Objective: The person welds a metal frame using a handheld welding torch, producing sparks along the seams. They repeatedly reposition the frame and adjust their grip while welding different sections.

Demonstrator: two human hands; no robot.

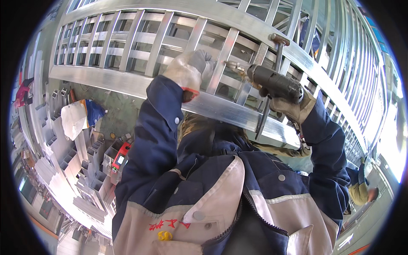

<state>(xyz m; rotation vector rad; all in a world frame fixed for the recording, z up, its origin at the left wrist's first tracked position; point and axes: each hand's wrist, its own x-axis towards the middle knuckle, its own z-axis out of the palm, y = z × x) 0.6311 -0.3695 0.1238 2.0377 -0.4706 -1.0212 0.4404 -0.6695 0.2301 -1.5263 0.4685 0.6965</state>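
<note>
My right hand (291,106), in a work glove, is wrapped round the grip of a dark power drill (276,83). The drill points left, its tip close to an upright slat (223,59) of a silvery metal frame (221,108). On the other side of that slat is my left hand (189,70), in a pale glove with a red cuff edge. Its fingers are curled closed, and what they hold, if anything, is hidden. A bar clamp (278,55) with a rusty brown head spans the frame beside the drill.
More barred metal frames (340,51) extend to the right. At lower left stand stacked metal profiles (91,170), with a red device (122,155) on them and a white bag (73,119) nearby. Another person (361,191) bends at the far right.
</note>
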